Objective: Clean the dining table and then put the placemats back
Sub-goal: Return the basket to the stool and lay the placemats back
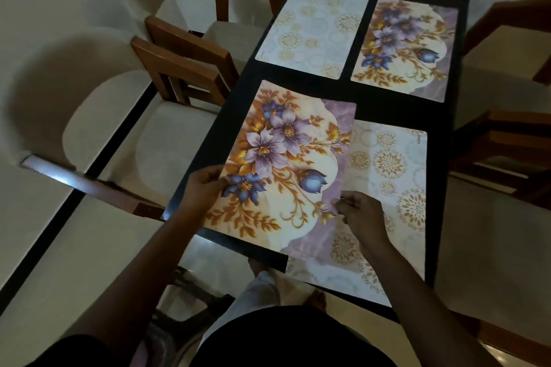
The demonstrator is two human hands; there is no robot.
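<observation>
On the dark dining table (226, 125), a floral placemat (286, 164) with purple and blue flowers lies at the near left. My left hand (205, 188) grips its left edge and my right hand (360, 211) pinches its right edge. It overlaps a pale placemat with gold medallions (393, 182) at the near right, which hangs over the table's near edge. At the far end lie another pale medallion placemat (313, 27) and a second floral placemat (408, 45), side by side and flat.
Two wooden chairs with pale seats (185, 56) stand along the table's left side. More wooden chairs (504, 149) are on the right. The floor is pale tile with a dark strip (74, 208). My legs and feet show below the near edge.
</observation>
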